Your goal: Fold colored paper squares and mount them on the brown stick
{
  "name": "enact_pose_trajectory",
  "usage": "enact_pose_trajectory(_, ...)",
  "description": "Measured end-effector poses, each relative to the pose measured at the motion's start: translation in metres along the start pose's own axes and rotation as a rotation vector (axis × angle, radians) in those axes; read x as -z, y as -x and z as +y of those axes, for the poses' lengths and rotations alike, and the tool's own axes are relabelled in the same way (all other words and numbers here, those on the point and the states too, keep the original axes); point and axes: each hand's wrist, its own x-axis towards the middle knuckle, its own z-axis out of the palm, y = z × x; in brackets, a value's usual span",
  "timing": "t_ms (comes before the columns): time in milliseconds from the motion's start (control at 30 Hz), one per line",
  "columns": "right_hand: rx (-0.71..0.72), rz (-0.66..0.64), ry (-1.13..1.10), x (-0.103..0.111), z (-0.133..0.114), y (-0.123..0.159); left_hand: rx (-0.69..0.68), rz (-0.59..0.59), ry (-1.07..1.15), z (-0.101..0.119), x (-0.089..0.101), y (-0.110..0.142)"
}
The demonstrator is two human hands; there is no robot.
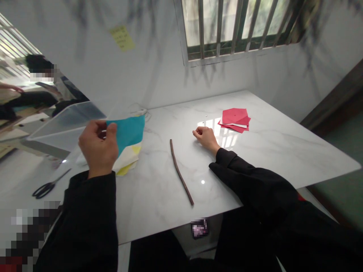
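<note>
My left hand (99, 145) is closed, thumb against fingers, on the edge of a blue sheet of paper (130, 130). Below and behind that sheet lie white and yellow papers (127, 160). On the marble-patterned table, my right hand (206, 138) has its fingers curled together, and whatever they hold, if anything, is hidden. Between the two hands lies a thin, slightly bent brown stick (179, 172). A stack of red papers (235, 118), with a white one among them, sits beyond my right hand.
Black-handled scissors (47, 189) lie at the left, near a translucent plastic bin (70, 121). Small shiny bits dot the table (283, 151) by the red papers. A yellow note (122, 37) sticks to the wall; a barred window is above. A person (62, 88) sits at the far left.
</note>
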Motion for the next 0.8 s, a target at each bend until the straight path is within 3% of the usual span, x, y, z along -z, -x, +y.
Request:
enact_pose_trajectory(67,-0.003,-0.002,-0.004,0.000,0.000,0.000,-0.010,0.090,0.218,0.013,-0.015,-0.004)
enact_pose_trajectory(167,0.002,0.002,-0.015,0.001,0.000,0.000,0.125,0.193,0.467,0.019,-0.049,0.003)
enact_pose_trajectory(333,-0.001,0.001,-0.046,0.002,0.000,-0.001,0.587,-0.013,0.463,0.006,-0.118,0.048)
enact_pose_trajectory(400,-0.002,-0.003,-0.059,0.002,0.000,-0.001,0.661,-0.045,0.434,0.001,-0.136,0.068)
enact_pose_trajectory(500,0.007,-0.013,-0.059,0.003,-0.001,-0.001,0.685,-0.054,0.470,-0.002,-0.147,0.088)
enact_pose_trajectory(633,0.029,-0.052,-0.085,0.004,-0.003,0.002,0.630,-0.080,0.530,-0.002,-0.148,0.097)
enact_pose_trajectory(800,0.041,-0.236,-0.380,0.011,-0.010,0.009,0.650,-0.013,0.553,-0.009,-0.153,0.099)
